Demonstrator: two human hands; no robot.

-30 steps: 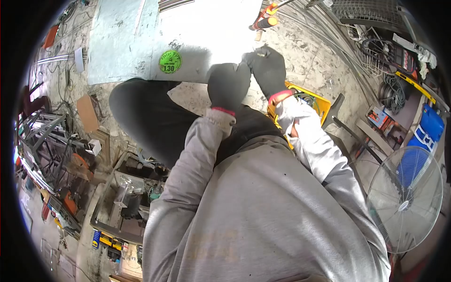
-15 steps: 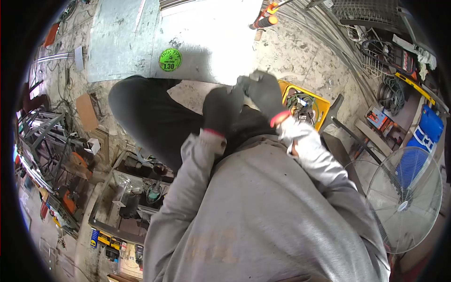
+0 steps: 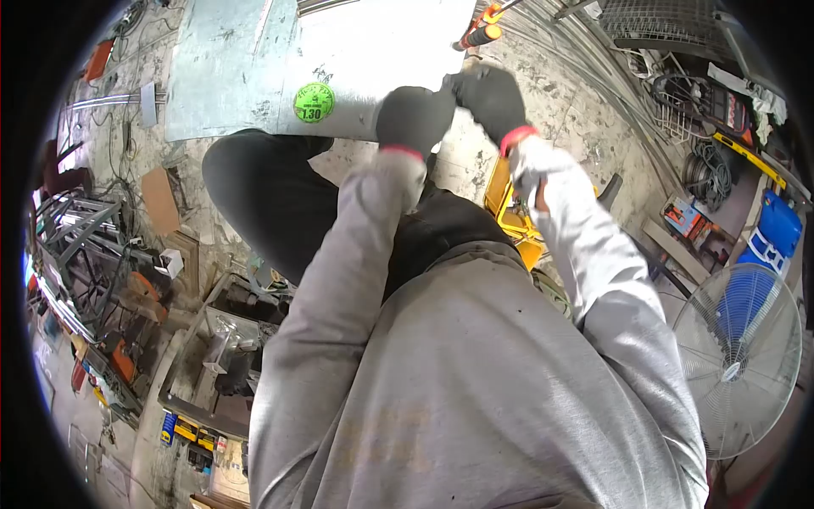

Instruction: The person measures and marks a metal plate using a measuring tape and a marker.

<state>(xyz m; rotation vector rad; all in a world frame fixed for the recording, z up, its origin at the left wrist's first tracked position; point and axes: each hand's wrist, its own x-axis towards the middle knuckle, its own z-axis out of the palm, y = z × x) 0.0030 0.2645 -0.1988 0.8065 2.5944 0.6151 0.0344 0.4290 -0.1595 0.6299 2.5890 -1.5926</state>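
Both my hands wear dark gloves with red cuffs and meet at the near right corner of a grey metal sheet [image 3: 254, 68] lying on the concrete floor. My left hand [image 3: 414, 119] is curled at the sheet's near edge, its back towards me. Touching it from the right, my right hand [image 3: 492, 95] has its fingers bent inward. Whatever lies between the fingers is hidden by the gloves. A round green sticker [image 3: 314, 103] marked 130 sits on the sheet, left of my left hand. My dark trouser knee [image 3: 263, 195] is just below the sheet.
An orange-handled tool [image 3: 476, 36] lies beyond my hands. A yellow case [image 3: 507, 208] sits under my right forearm. At the right are a pedestal fan [image 3: 738, 360], a blue jerrycan [image 3: 778, 225] and coiled wire. An open toolbox [image 3: 216, 365] and metal frames crowd the left.
Half a second ago both hands were drawn back towards my chest. They have since stretched forward together to the sheet's near corner, with the arms straighter.
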